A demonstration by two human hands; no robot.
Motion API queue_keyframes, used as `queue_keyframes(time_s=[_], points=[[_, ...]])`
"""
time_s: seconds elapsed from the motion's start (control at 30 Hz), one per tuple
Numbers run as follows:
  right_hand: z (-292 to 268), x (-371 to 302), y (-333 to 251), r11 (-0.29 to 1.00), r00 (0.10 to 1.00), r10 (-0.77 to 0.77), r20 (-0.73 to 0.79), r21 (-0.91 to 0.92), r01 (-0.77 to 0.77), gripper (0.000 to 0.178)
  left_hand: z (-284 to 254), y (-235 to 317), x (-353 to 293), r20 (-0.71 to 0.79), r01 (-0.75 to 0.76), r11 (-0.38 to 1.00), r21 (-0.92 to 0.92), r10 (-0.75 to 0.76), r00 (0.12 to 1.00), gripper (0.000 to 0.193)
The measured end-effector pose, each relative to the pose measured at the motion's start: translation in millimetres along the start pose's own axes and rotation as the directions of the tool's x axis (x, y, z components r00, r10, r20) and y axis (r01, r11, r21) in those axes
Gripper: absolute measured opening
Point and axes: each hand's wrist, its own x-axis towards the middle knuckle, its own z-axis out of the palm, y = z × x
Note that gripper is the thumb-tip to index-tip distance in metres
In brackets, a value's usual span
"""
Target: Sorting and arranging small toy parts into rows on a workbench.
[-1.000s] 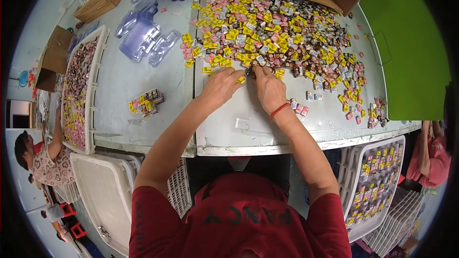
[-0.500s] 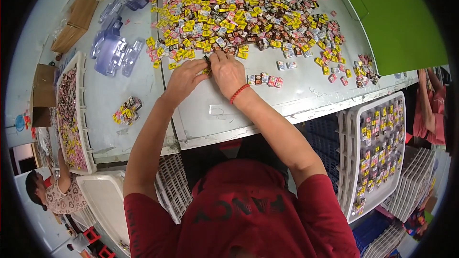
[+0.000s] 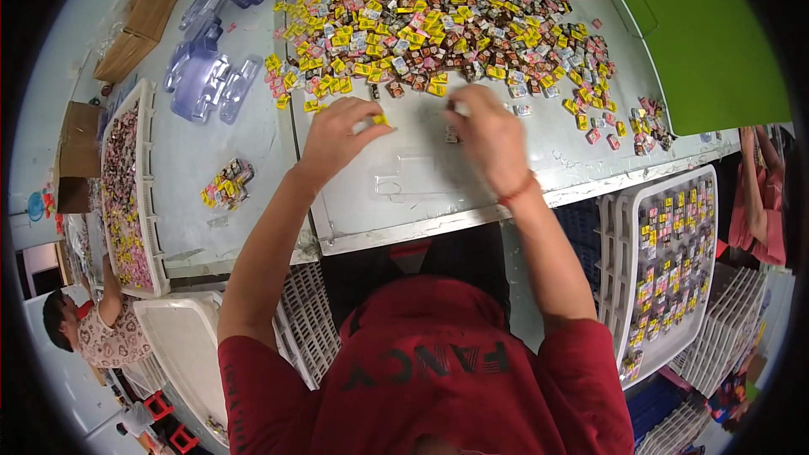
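Currently, the left hand [image 3: 337, 139] pinches a yellow packet [image 3: 379, 120], likely light, best held edgewise; right hand [image 3: 495, 141] too blurred to tell.

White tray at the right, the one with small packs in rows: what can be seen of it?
The white tray looks like plastic, roughly rectangular, with rounded corners and a raised rim. Groups of small packs, yellow, pink, white and dark, lie in rows on its pale floor. It sits near the table's front edge, to the person's right. It appears tipped, though the fisheye view leaves its true tilt uncertain. Neither the left hand nor the right hand touches it.
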Motion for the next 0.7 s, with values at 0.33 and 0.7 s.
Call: queue_keyframes(time_s=[0.33,0.7], points=[[-52.2,-73.2,49.6,0.956,0.973,0.215,0.086,-0.219,-0.193,0.023,53.1,20.2,39.8,0.381,-0.16,0.987,-0.008,0.151,0.912,0.029],[-45.2,-74.2,55.2,0.968,0.991,0.123,0.047,-0.224,-0.11,0.041,59.8,32.6,34.4,0.218,-0.147,0.989,-0.025,0.149,0.964,0.046]])
